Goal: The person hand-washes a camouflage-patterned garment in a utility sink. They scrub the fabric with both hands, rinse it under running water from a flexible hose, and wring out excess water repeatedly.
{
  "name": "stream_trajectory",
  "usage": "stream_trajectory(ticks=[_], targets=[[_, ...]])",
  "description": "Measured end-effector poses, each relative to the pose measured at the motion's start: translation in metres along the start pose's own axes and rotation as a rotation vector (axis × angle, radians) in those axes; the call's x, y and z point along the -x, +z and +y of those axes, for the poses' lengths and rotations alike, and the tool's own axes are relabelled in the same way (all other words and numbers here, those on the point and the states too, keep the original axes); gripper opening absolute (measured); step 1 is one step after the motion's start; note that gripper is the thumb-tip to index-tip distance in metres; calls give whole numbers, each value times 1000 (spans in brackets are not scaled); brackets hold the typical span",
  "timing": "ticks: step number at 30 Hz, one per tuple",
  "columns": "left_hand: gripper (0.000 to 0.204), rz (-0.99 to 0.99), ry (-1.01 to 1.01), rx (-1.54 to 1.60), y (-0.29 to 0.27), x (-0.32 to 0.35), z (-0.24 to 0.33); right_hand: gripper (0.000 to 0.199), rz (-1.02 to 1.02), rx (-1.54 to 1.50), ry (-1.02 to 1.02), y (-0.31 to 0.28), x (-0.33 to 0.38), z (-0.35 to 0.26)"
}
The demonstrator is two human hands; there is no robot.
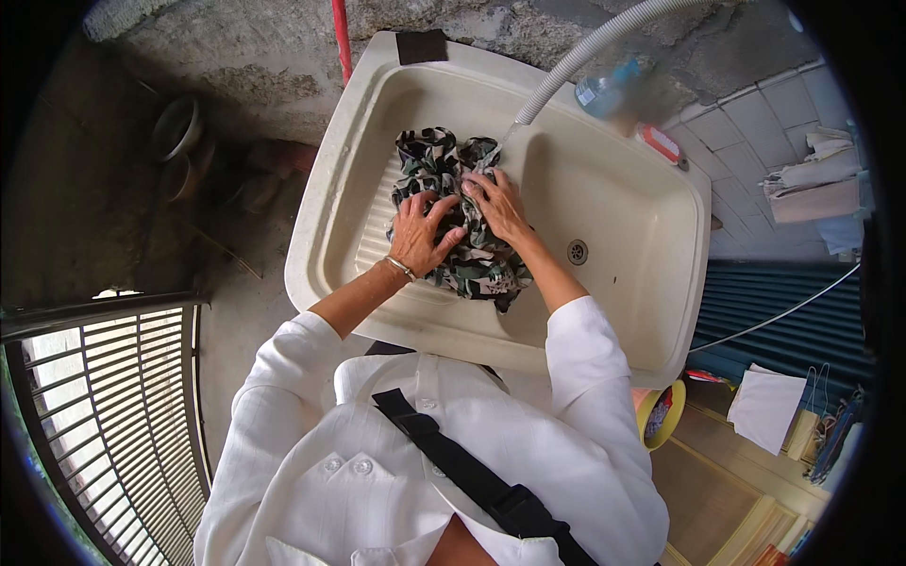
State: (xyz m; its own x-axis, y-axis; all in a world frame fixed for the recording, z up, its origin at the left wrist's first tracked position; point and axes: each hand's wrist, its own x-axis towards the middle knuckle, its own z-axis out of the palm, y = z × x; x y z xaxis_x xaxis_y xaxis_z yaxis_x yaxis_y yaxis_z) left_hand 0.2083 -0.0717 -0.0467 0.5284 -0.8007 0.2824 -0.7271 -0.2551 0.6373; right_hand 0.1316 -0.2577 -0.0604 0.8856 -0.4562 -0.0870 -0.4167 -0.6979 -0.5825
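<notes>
White shirt [415,472] fills the bottom of the view, closest to the lens, with a black strap [472,472] running diagonally across the chest. Both sleeves are pushed up and the forearms reach forward into the sink.

Cream plastic sink [623,189] is next in size: a wide rectangular basin set against a rough concrete wall [264,57], with a ribbed washboard slope [373,245] on its left side and a round drain [577,252] toward the right. Metal grille gate [123,415] sits lower left. Blue corrugated sheet [783,321] lies to the right of the sink, tiled surface [755,132] above it.

Camouflage cloth [462,255] lies bunched in the left half of the basin, partly over the ribbed slope, well apart from the drain.

Grey corrugated hose [585,57] comes in from the top right; its end hangs just above the cloth's upper edge.

Left hand [420,231] is pressed flat on the cloth, fingers spread, not closed around anything; thin bracelet [401,268] at the wrist. Right hand [498,203] is just beside it, fingers extended and together, palm down on the cloth near the hose end. The two hands nearly touch.

Clear plastic bottle [604,91] stands on the sink's back rim, blurred. Small red item [661,143] lies on the rim to the right of it.
</notes>
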Motion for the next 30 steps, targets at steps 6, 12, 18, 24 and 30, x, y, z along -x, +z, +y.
stream_trajectory(ticks=[6, 12, 18, 24, 30], targets=[[54, -150, 7, -153, 13, 45, 9, 39, 196, 287, -339, 22, 104, -23], [21, -183, -140, -354, 59, -85, -43, 25, 231, 314, -30, 28, -43, 35], [20, -208, 616, -384, 36, -113, -58, 44, 124, 75, 101, -18, -109, 80], [53, 132, -57, 303, -15, -73, -32, 41, 50, -83, -170, -7, -31, 10], [50, -219, 106, -274, 9, 17, -20, 43, 202, 139, -558, 9, 79, -17]])
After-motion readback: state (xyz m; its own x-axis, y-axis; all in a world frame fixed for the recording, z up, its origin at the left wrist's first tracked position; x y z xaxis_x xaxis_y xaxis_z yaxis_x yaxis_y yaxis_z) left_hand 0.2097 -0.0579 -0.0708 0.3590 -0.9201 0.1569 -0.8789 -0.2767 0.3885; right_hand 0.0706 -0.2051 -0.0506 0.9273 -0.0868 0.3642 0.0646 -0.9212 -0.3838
